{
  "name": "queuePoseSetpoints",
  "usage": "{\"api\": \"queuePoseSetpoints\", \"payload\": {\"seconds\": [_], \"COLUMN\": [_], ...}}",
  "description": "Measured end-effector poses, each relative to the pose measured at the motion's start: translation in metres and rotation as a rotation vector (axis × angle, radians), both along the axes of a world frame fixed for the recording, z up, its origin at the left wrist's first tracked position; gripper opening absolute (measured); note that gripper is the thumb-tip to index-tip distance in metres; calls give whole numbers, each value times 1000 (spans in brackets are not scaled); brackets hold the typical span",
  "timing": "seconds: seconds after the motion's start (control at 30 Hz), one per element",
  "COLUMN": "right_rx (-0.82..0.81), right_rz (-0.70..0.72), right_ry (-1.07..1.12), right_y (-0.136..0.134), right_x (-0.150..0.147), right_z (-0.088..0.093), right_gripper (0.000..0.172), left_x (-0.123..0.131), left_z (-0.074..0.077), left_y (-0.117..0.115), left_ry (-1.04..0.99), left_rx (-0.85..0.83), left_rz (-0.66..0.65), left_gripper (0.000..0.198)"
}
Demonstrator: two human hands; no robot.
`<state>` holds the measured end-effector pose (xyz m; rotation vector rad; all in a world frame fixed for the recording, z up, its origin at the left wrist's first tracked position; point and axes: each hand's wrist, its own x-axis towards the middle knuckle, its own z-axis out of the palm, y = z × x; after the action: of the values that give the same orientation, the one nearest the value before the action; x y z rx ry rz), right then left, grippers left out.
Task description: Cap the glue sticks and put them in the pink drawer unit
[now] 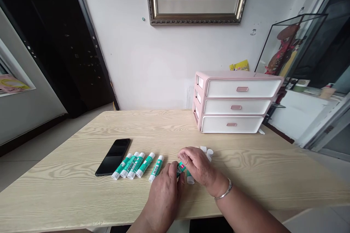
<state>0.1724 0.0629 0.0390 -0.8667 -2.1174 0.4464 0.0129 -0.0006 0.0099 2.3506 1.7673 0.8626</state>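
Two hands at the desk (273, 174) front edge, left hand (164, 193) and right hand (197, 165), grip one mostly hidden glue stick (181, 169). White caps (207, 150) peek out behind, and open wood runs to the right edge.

Wood table (246, 174) w/ phone (113, 156), glue sticks (145, 165), white caps (207, 150), pink drawer unit (235, 103).

We note the row of glue sticks (136, 165): green bodies with white print, white caps. The held glue stick (181, 168) shows green with a small red patch. Loose caps (206, 150): white. Phone (113, 157): glossy black. Table (273, 174): pale wood, wavy brown grain. Drawer unit (235, 102): pink shell, white fronts, pink handles. Bracelet (225, 192): silver. Picture frame (195, 18): ornate gold around green foliage dotted with pink flowers. Packet (240, 66): yellow.
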Motion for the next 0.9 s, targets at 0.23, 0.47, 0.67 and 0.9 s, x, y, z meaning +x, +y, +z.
{"api": "queuePoseSetpoints", "payload": {"seconds": [0.23,0.47,0.67,0.9], "right_rx": [-149,-281,-377,-125], "right_rz": [-66,66,155,-390], "right_ry": [57,174,227,339], "right_y": [-2,-4,1,44], "right_x": [0,-4,-1,44], "right_z": [-7,-9,-18,-6], "right_gripper": [27,25,23,21], "left_x": [5,-2,-1,-24], "left_z": [10,21,16,4], "left_y": [-4,-11,-23,-32], "left_ry": [-340,-773,-1221,-843], "left_rx": [-279,-554,-961,-688], "left_rz": [-136,-269,-231,-96], "left_gripper": [33,48,56,53]}}
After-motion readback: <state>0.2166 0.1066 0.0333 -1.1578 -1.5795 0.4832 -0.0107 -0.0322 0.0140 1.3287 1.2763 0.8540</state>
